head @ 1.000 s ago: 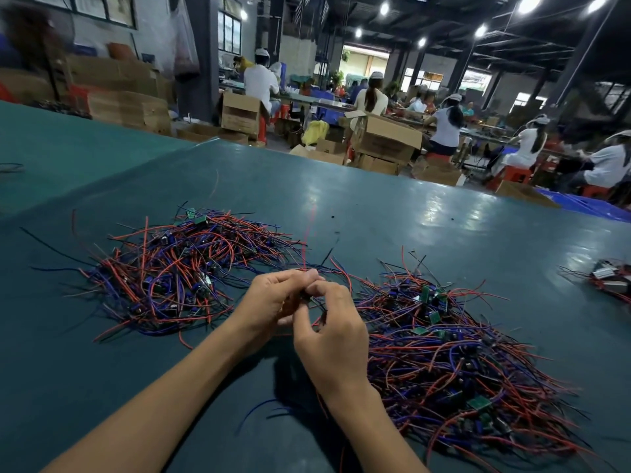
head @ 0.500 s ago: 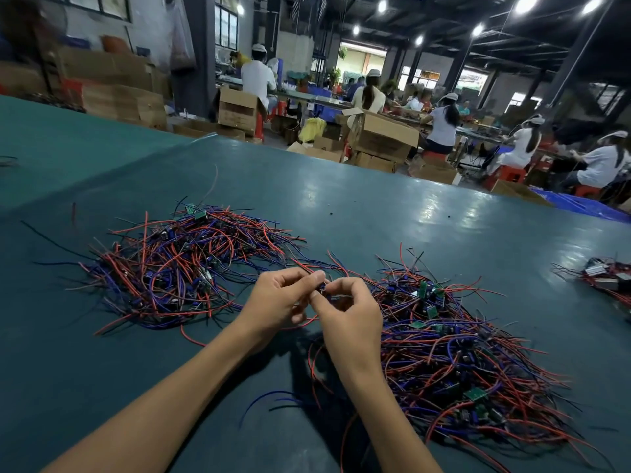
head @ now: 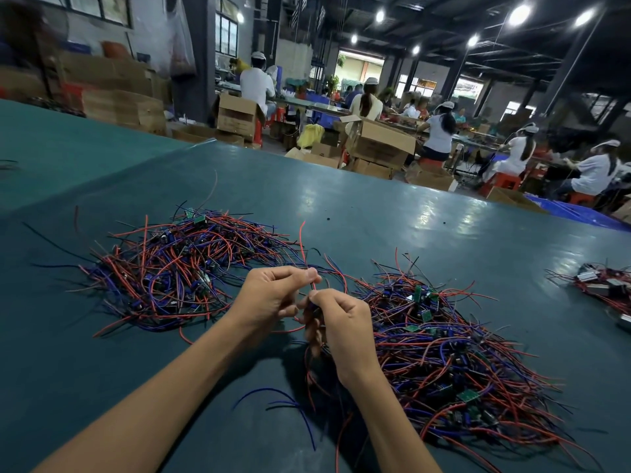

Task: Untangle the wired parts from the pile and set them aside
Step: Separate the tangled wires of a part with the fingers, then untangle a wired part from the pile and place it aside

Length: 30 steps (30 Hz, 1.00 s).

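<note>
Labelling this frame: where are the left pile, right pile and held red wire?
left pile (head: 170,278): head view, tangled middle.
right pile (head: 444,353): head view, tangled middle.
held red wire (head: 301,242): head view, free upper stretch.

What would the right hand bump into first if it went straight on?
Probably the left hand, almost touching it, pinching a red wire. Past that lies the left pile; depth is unclear.

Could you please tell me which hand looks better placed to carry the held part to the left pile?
Left, probably: the left hand pinches the red wire and is nearer the left pile, while the right hand, gripping the part, sits by the right pile.
</note>
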Motion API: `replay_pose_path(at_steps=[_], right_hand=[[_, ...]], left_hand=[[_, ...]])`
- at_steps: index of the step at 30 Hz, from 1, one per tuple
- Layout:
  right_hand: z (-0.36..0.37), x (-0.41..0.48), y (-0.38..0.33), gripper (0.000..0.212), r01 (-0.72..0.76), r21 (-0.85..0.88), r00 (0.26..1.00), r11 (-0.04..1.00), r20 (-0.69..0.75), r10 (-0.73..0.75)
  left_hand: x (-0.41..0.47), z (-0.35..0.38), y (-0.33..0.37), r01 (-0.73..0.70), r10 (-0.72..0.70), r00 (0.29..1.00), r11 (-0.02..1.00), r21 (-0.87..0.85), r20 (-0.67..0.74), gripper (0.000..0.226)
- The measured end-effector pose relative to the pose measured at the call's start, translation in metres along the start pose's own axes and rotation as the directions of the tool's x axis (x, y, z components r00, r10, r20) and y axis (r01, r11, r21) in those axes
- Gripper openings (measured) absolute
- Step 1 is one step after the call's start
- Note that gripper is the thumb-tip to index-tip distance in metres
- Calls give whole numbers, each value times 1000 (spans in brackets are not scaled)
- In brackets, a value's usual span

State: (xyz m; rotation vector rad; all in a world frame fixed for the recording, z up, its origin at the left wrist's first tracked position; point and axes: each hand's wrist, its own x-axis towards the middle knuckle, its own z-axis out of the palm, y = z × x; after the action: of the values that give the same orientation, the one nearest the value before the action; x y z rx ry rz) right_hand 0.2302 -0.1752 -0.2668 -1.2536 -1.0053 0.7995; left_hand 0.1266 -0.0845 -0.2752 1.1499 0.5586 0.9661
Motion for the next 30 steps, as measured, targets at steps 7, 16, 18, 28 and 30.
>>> replay_pose_path(at_steps=[7, 16, 18, 28, 30], right_hand=[[3, -8, -7, 28, -8, 14, 989, 1000, 148, 6], [6, -14, -5, 24, 65, -39, 952, 997, 303, -51], [6, -14, -5, 23, 93, -63, 947, 994, 315, -69], [11, -12, -4, 23, -5, 67, 983, 998, 184, -8], [9, -7, -6, 25, -142, 160, 982, 977, 144, 119]], left_hand=[[7, -9, 5, -36, 8, 970, 993, -109, -244, 14], [9, -9, 18, 47, -213, 938, 859, -510, -272, 11], [8, -8, 23, 78, -259, 945, 771, -632, -199, 16], [9, -11, 26, 13, -201, 957, 751, -660, -210, 21], [7, -8, 24, 83, -172, 978, 846, -526, -122, 41]])
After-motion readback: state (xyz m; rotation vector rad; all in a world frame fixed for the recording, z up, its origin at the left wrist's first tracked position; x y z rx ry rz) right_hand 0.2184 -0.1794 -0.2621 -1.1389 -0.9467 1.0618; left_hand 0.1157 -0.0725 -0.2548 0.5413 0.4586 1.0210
